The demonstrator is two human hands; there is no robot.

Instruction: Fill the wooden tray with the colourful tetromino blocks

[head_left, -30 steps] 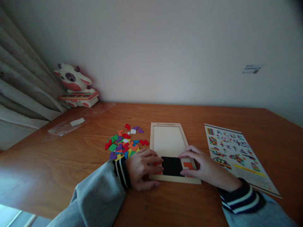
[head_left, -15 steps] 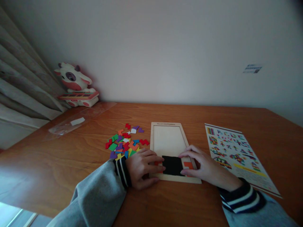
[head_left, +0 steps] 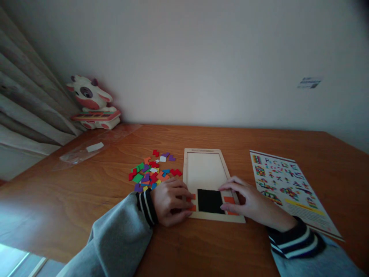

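A shallow wooden tray (head_left: 203,167) lies on the table with a flat black square (head_left: 210,201) in its near end. Orange pieces sit on both sides of the square: a left orange piece (head_left: 193,208) and a right orange piece (head_left: 230,200). At the tray's left rim, my left hand (head_left: 172,201) rests with bent, parted fingers, the tips on the left orange piece. My right hand (head_left: 245,198) reaches over the right rim, thumb and fingers spread, the tips at the square's right edge. Neither hand has anything lifted.
Several colourful puzzle pieces (head_left: 152,169) lie loosely piled left of the tray. A printed pattern sheet (head_left: 291,188) lies at the right. Clear plastic wrapping (head_left: 95,150) and a cow-shaped toy keyboard (head_left: 96,107) are at the back left, by a curtain (head_left: 25,104).
My left hand has drawn back left, off the black square onto the orange piece, uncovering the square's left edge. My right hand has barely moved.
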